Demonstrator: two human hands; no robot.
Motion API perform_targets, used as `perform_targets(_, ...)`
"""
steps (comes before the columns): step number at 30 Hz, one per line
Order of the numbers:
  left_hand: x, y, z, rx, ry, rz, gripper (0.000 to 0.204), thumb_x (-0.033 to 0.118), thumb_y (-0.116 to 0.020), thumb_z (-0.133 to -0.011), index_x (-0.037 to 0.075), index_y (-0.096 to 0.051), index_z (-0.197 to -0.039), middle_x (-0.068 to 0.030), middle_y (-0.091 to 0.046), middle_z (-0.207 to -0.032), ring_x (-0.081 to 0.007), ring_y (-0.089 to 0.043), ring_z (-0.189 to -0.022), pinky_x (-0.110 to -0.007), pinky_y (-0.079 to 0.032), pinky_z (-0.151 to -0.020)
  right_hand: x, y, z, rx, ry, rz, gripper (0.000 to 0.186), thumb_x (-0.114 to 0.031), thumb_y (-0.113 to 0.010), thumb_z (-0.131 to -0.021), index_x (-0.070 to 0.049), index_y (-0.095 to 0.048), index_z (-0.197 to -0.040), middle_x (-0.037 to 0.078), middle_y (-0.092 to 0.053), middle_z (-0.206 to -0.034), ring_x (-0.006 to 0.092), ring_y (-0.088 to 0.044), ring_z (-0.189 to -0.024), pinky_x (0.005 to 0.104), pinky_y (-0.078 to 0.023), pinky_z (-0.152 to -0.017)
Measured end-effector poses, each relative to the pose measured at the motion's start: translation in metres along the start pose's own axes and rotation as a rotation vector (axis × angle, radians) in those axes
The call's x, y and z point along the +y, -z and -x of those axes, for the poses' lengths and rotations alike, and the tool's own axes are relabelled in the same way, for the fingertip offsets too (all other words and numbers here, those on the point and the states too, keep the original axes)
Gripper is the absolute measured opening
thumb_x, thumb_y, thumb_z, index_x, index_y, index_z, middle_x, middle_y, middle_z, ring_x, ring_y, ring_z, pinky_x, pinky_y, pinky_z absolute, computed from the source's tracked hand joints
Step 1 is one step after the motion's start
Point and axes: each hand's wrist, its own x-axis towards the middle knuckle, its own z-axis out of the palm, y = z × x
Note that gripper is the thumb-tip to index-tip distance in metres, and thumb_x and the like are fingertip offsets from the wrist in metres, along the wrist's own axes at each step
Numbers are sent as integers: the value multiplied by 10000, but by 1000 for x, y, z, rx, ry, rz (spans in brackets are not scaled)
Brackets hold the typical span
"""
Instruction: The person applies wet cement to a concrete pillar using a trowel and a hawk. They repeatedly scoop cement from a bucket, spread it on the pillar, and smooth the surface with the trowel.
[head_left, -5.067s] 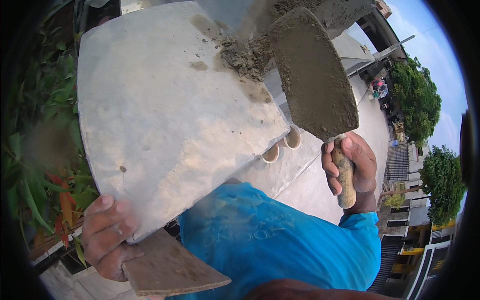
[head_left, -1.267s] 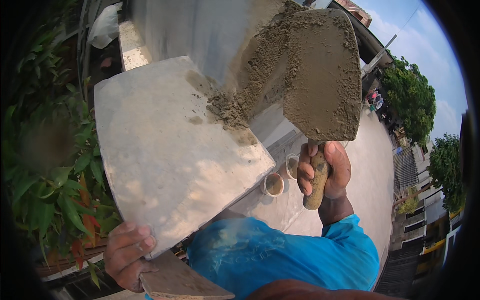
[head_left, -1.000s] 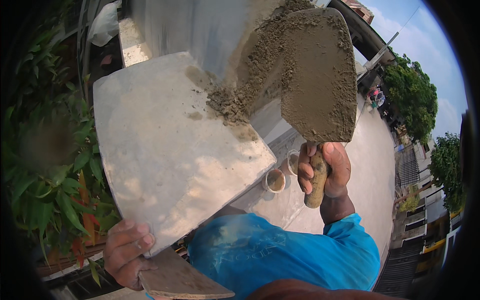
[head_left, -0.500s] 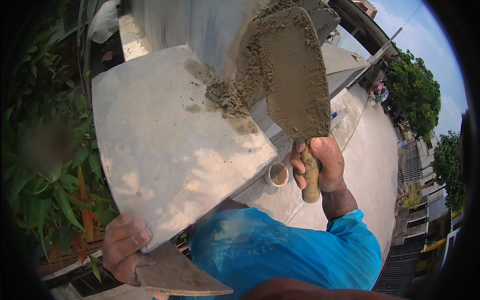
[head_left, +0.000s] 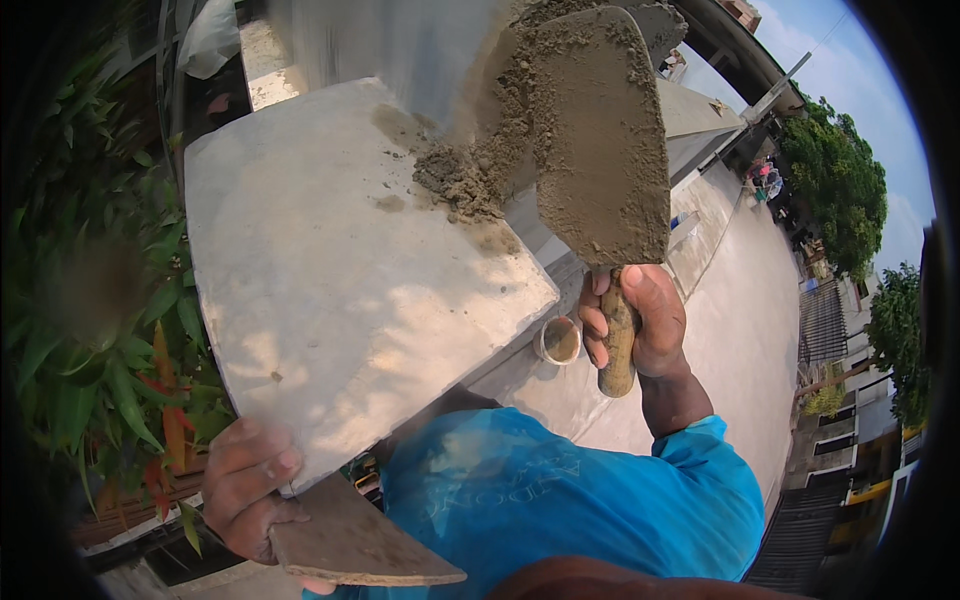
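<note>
left hand (head_left: 250, 490) clamps board (head_left: 350, 280) corner; right hand (head_left: 640, 320) grips trowel (head_left: 600, 150) over far edge

Your matt, cement-dusted board (head_left: 340, 290) carries rough, grainy wet mortar (head_left: 465, 180); your trowel (head_left: 600, 140) has a mortar-caked blade and worn wooden handle.

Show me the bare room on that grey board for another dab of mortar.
The board is bare from the left hand at its near corner up to the middle. Its far right corner is crowded: the mortar heap and the trowel in the right hand.
</note>
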Motion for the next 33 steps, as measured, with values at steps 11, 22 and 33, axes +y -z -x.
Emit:
perform_targets(11, 9, -7, -4, 74, 32, -6, 295, 195, -777, -745, 54, -520, -723, -151, -666, -1113, -341, -685, -967, -594, -520, -959, -9, 3, 5, -29, -100, 25, 433, -460, -468, -1054, -30, -520, -1057, 101, -546, -732, 166, -544, -512, 282, -479, -489)
perform_targets(22, 4, -9, 5, 60, 37, -15, 271, 115, -763, -743, 82, -511, -649, -120, -678, -1085, -352, -678, -1074, -579, -524, -972, -11, 6, 29, 64, 19, -121, 413, -371, -499, -1027, 38, -543, -992, 134, -535, -718, 172, -534, -498, 257, -487, -409)
perform_targets(33, 15, -17, -2, 97, 110, -87, 279, 142, -743, -796, 80, -485, -709, -120, -697, -1047, -335, -686, -1098, -542, -543, -974, -1, 17, 23, 3, -82, -34, 369, -368, -476, -1042, -6, -540, -1006, 126, -558, -733, 153, -541, -509, 267, -463, -421)
